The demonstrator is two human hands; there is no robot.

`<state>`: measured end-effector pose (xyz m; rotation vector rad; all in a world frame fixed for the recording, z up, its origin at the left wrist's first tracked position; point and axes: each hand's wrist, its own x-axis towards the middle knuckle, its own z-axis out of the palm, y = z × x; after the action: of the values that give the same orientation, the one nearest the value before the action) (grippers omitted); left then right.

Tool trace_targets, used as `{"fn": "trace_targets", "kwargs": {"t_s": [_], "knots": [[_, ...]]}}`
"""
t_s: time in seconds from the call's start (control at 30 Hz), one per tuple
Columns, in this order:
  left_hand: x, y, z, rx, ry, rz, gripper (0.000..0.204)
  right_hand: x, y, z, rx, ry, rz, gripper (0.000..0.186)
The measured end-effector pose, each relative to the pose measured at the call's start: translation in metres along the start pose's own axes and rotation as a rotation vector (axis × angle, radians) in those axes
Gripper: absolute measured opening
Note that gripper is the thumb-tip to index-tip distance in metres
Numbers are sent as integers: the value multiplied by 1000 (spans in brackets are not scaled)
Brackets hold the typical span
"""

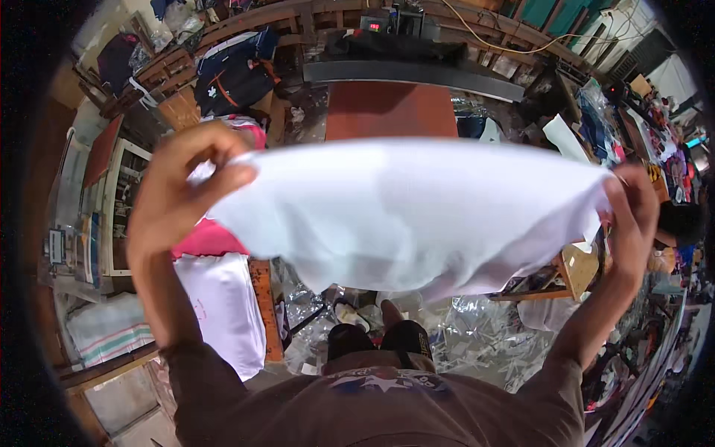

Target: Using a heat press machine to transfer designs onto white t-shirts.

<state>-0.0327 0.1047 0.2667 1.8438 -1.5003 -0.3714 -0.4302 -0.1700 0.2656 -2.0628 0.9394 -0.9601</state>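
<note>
Both hands hold up a white cloth [417,216], stretched wide between them in front of my chest. It is a little blurred, and I cannot tell whether it is a garment. My left hand [190,179] pinches its upper left corner between thumb and fingers. At the other end, my right hand [629,216] grips the upper right corner. The lower edge of the cloth hangs loose in soft folds. Behind it, partly covered, lies the reddish-brown board [391,112] of a press-like machine, with a dark grey bar [413,77] across its far end.
A stack of folded white cloth [222,313] lies at my left on an orange-brown bench [267,309], with pink cloth [212,240] beyond it. Clear plastic and scraps [477,335] litter the floor. A wooden stand [577,272] is near my right arm. Dark bags [234,78] sit at the back left.
</note>
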Motion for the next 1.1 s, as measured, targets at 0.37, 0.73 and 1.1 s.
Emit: {"fn": "trace_targets", "kwargs": {"t_s": [0.37,0.73,1.1], "knots": [[146,-71,4,389,316,229,23,140,55,70,225,-148,-121,12],[35,-48,74,317,532,318,17,0,102,103,142,79,-346,5],[42,-261,241,350,292,88,15,-1,272,256,-347,-52,-241,8]]}}
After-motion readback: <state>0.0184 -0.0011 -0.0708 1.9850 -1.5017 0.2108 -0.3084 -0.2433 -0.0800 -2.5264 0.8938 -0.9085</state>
